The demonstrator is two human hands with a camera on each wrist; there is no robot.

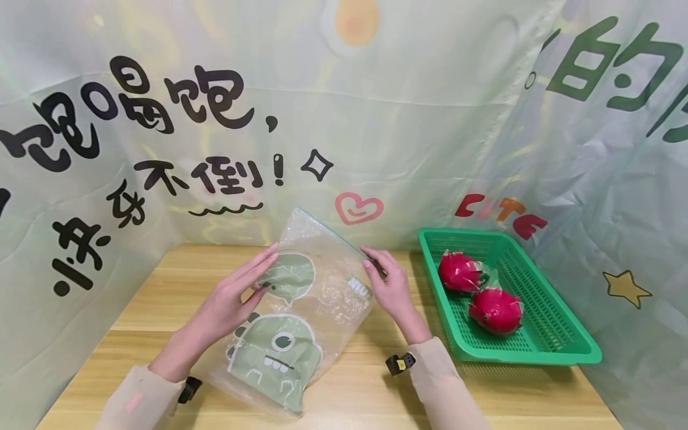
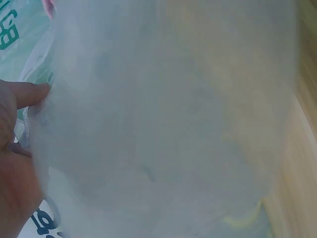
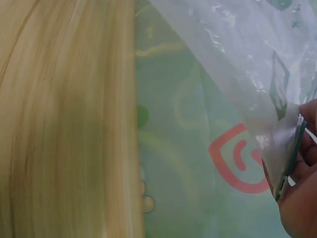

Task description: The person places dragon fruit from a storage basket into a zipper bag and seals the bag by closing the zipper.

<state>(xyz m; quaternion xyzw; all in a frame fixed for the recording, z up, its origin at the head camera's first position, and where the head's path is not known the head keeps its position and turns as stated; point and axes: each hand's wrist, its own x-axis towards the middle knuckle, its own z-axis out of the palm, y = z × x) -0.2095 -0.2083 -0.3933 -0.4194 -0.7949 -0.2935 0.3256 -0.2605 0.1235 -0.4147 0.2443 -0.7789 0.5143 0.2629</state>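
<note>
A clear zip bag (image 1: 338,304) with green cartoon dinosaur prints is held up at a tilt over the wooden table. My left hand (image 1: 228,301) holds its left edge, thumb on the near side. At the upper right corner, my right hand (image 1: 391,285) pinches the bag by its green zip strip (image 3: 294,156). The left wrist view is mostly filled by the blurred bag film (image 2: 163,109), with part of the left hand (image 2: 17,168) at its left side. Whatever lies behind the bag's prints is hidden.
To the right stands a green plastic basket (image 1: 559,356) holding two red dragon fruits (image 1: 495,310). Printed cloth (image 1: 430,119) hangs behind and on both sides of the wooden table (image 1: 145,304). Dark bands with small devices (image 1: 400,363) sit at both wrists.
</note>
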